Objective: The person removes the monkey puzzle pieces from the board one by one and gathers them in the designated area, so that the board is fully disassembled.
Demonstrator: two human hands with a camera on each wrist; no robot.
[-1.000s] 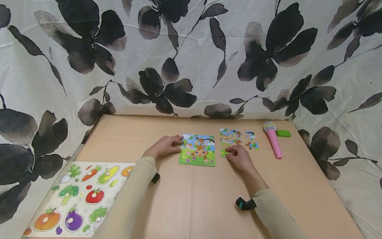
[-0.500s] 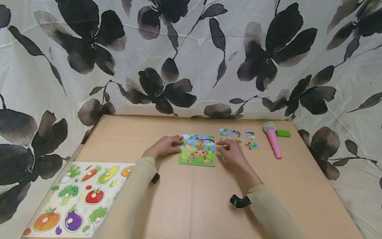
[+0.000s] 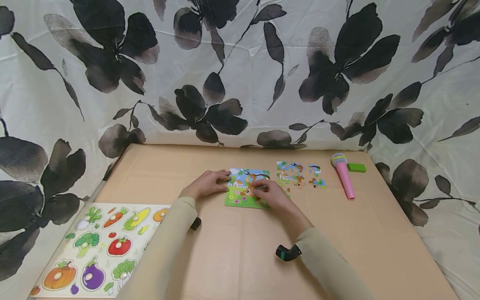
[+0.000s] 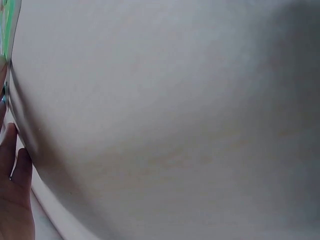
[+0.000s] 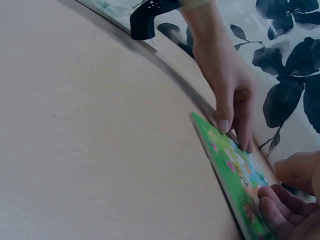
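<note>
A small square puzzle board (image 3: 240,202), green and blue with a printed monkey, lies flat on the table. My left hand (image 3: 205,183) rests at its left edge; in the right wrist view the extended thumb and fingers of that left hand (image 5: 227,90) reach down to the edge. Over the board's right half is my right hand (image 3: 273,195), its fingertips low over the monkey's face. In the right wrist view the bent fingers of my right hand (image 5: 280,205) overlap the board; I cannot tell whether they pinch a piece. Loose puzzle pieces (image 3: 298,167) lie in rows just right of it.
A pink toy microphone (image 3: 343,177) and a green block (image 3: 356,168) are at the back right. A vegetable peg board (image 3: 101,246) covers the left front, partly under my left sleeve. Behind the brown table (image 3: 240,258) hangs a floral cloth (image 3: 258,75).
My right hand has moved left from the loose pieces onto the right half of the monkey board, uncovering the rows of pieces. My left hand has stayed at the board's left edge.
</note>
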